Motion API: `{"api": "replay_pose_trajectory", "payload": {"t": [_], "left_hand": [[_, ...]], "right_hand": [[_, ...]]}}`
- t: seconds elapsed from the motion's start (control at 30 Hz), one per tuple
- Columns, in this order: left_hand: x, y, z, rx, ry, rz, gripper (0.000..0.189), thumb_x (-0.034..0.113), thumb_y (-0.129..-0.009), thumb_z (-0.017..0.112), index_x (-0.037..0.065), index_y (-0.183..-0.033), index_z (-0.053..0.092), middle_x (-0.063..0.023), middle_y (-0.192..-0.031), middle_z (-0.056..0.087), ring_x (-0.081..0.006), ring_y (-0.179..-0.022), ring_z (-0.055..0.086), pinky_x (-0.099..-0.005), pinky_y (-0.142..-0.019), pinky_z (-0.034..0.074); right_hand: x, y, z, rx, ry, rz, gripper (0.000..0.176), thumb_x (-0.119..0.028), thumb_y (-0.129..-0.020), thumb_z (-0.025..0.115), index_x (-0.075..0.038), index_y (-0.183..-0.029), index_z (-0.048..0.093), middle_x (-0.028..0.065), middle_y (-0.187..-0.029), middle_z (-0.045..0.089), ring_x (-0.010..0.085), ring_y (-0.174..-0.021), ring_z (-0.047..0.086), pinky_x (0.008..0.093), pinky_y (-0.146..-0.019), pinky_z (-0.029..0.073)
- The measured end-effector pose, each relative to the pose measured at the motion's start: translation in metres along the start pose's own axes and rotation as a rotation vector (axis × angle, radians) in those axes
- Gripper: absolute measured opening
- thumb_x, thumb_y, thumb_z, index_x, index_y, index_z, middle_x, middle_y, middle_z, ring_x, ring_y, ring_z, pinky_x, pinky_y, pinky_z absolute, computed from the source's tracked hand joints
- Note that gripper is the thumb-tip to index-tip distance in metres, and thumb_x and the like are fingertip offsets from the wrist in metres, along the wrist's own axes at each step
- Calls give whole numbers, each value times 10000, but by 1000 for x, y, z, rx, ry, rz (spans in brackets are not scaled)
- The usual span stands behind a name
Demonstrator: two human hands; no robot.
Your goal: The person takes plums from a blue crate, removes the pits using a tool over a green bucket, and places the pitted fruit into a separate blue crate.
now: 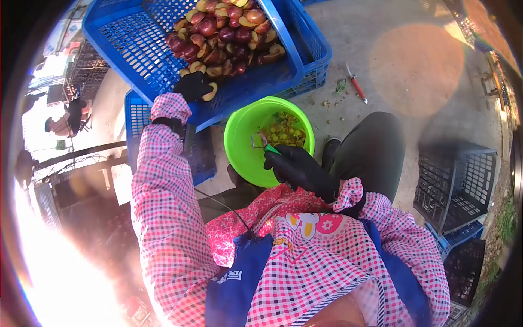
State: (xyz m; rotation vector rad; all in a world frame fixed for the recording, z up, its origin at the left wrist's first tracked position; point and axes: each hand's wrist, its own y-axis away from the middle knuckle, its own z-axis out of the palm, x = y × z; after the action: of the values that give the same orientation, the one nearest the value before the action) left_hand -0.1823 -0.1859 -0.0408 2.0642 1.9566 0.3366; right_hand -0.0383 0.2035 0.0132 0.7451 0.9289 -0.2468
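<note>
My left hand (193,87), in a black glove, is over the near left side of a tilted blue plastic crate (124,61). Its fingers are closed on a cut plum piece (210,92) with yellow flesh. Many dark red plum halves (226,37) are heaped in that crate. Also gloved in black, my right hand (297,168) grips a green-handled tool (272,149) with a metal loop at its tip (258,140). The loop is above a bright green bucket (238,158), which holds small yellow-green pits and scraps (284,131).
A red-handled knife (357,88) lies on the concrete floor beyond the bucket, near some small debris. Blue crates (313,71) stand under the tilted one. At the right are black crates (455,182). Another person (65,121) is far off at the left.
</note>
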Motion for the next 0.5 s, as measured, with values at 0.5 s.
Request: {"api": "replay_pose_trajectory", "payload": {"t": [0.5], "left_hand": [[221, 183, -9, 125, 1984, -251, 455, 452, -992, 451, 33, -1111, 582, -75, -870, 630, -133, -590, 582, -244, -469, 423]], "right_hand": [[43, -9, 9, 489, 602, -612, 365, -391, -929, 567, -27, -943, 591, 206, -656, 618, 399, -613, 622, 492, -570, 481]]}}
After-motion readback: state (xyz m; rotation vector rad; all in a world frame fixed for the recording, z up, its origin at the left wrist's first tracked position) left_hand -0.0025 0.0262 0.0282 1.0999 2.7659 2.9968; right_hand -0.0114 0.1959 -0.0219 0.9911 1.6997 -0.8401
